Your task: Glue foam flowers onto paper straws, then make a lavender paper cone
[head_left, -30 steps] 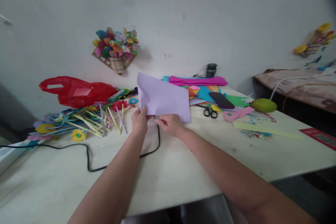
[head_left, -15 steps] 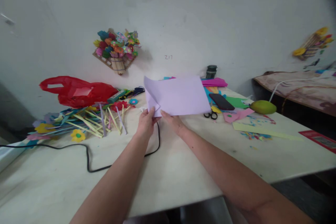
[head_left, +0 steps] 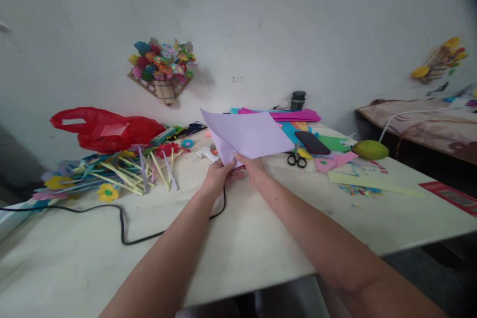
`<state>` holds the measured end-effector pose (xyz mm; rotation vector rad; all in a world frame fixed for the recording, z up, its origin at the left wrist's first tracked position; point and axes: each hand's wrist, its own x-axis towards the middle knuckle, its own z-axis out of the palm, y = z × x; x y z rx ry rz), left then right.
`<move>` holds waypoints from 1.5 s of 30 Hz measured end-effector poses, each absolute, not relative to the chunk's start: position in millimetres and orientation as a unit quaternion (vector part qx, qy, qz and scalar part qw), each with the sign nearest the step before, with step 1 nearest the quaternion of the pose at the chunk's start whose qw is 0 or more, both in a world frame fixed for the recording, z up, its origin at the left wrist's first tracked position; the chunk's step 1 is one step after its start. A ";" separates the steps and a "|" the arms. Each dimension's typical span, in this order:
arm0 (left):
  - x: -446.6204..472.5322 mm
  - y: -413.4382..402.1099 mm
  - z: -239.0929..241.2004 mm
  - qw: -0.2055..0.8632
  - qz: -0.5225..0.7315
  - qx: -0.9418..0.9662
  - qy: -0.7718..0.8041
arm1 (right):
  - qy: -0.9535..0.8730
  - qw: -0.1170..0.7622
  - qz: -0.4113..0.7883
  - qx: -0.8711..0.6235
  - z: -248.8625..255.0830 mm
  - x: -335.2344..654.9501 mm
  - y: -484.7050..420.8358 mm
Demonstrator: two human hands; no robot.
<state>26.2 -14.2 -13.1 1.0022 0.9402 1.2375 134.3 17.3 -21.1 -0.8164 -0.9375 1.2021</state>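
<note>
A lilac sheet of paper (head_left: 249, 131) is held up above the table, its left side curled over towards the near edge. My left hand (head_left: 220, 175) grips the folded lower left corner, fingers partly hidden beneath it. Close beside it, my right hand (head_left: 250, 166) pinches the same near edge with the thumb on top. Behind the left hand lies a white glue gun (head_left: 206, 153), partly covered by the paper. Black-handled scissors (head_left: 297, 160) rest just right of the sheet.
Left are a red plastic bag (head_left: 112, 129), paper strips (head_left: 126, 174) and a yellow flower (head_left: 108, 192). A black cable (head_left: 124, 231) crosses the table (head_left: 238, 268). To the right lie a phone (head_left: 312, 143), a green mango-like fruit (head_left: 370, 149) and paper scraps (head_left: 359, 190). A dark jar (head_left: 298, 100) stands behind.
My hands have moved slightly right and closer together. The paper's left side is curled over more, its right edge has shifted left, and the glue gun is more exposed.
</note>
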 end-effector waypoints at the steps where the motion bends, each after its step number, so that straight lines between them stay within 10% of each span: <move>1: 27.5 -15.0 -13.8 0.601 0.527 0.440 0.409 | -0.408 0.651 0.520 -0.374 -21.0 134.7 18.0; 11: 27.2 -13.3 -5.9 0.482 0.600 0.441 0.462 | -0.421 0.658 0.495 -0.381 -17.3 140.3 24.1; 20: 23.2 -1.6 -12.2 0.541 0.746 0.310 0.234 | -0.520 0.634 0.456 -0.348 -29.0 142.4 28.7; 45: 33.0 -2.5 -8.0 0.559 0.752 0.236 0.256 | -0.534 0.622 0.478 -0.314 -30.3 144.2 26.4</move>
